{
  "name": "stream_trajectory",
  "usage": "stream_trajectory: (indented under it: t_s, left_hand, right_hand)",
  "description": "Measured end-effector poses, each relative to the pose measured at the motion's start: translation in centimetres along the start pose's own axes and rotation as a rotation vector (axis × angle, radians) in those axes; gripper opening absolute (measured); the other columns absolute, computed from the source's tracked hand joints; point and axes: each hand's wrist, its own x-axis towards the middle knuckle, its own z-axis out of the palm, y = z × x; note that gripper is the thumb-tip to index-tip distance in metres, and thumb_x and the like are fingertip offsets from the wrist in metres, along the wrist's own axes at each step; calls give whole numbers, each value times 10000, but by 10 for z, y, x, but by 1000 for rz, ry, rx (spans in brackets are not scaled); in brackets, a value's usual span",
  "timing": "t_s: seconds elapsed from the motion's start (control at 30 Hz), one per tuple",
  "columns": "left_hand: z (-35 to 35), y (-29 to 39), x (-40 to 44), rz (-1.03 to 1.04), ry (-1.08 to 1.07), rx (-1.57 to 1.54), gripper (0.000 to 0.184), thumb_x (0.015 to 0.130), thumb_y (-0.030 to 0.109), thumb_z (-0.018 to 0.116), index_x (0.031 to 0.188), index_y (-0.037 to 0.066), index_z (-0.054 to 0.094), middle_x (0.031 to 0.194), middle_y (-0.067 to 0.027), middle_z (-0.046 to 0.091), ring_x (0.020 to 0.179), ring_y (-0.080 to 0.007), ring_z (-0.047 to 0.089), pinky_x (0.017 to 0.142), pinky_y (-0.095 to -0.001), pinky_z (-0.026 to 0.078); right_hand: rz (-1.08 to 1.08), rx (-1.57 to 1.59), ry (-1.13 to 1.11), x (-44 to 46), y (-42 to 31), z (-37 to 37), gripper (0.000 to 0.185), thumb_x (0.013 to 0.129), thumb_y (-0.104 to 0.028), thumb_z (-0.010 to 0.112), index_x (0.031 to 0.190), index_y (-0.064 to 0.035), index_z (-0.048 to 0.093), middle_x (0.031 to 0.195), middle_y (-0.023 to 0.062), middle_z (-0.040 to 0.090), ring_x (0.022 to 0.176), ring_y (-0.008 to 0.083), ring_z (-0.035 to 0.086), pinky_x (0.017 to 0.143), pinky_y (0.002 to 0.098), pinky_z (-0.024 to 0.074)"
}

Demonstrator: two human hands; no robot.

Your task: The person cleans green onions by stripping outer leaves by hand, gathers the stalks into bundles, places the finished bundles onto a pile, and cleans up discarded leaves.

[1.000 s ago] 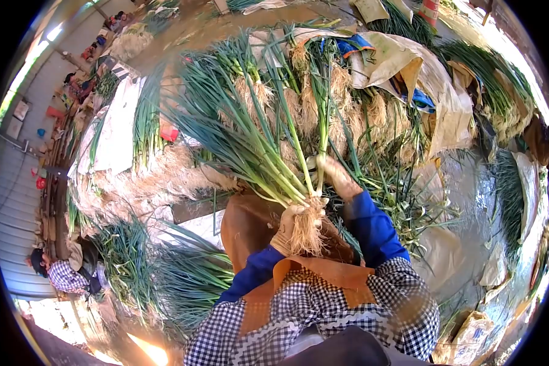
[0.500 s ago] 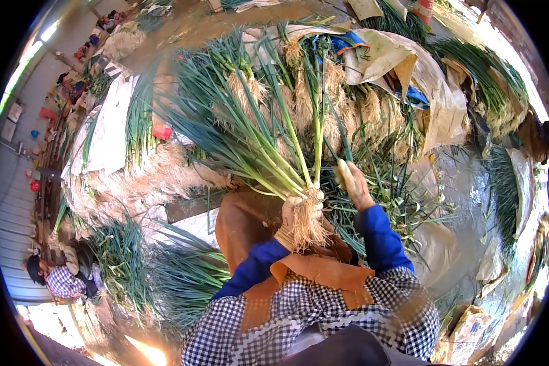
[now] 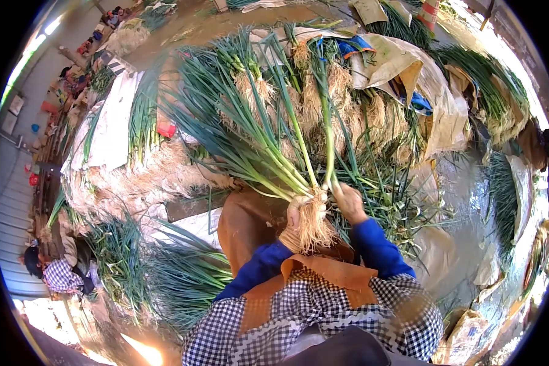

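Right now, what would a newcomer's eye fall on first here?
First, the fan of onions at centre, its shaggy pale roots spilling below the left hand, the right hand beside its base. Then the big root-fringed heap beyond, partly under tan sheeting. At far left, another person in checks.

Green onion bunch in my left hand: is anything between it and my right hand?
Nothing visible stands between the green onion bunch and your right hand, which is right at the base of the rightmost stalk.
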Motion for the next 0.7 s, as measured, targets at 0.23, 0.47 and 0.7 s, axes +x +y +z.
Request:
stream_trajectory:
  t_s: [0.23, 0.47, 0.7]
  left_hand:
    - [26, 13, -5, -159, -263, -132, 562, 749, 153, 534, 1236, -34, 327, 870, -65, 428, 620, -123, 407, 521, -244, 375]
    - [26, 14, -14, -173, -232, -141, 570, 740, 152, 547, 1233, -28, 325, 873, -69, 425, 621, -119, 408, 518, -237, 373]
    - [21, 15, -19, -144, -229, -175, 577, 738, 154, 553, 1234, -29, 321, 876, -70, 424, 621, -117, 409, 519, -236, 375]
  right_hand:
    - [-7, -394, -227, -1, 76, -48, 517, 877, -468, 416, 1253, -117, 471, 886, 91, 649, 745, 234, 624, 636, 335, 489]
    - [-117, 1996, -458, 72, -69, 2, 405, 950, -419, 323, 1006, -74, 528, 709, -3, 508, 537, 78, 472, 485, 179, 407]
    - [159, 2142, -410, 13, -117, -2, 290, 927, -365, 422, 888, -98, 528, 624, 1, 459, 467, 117, 445, 434, 232, 386]
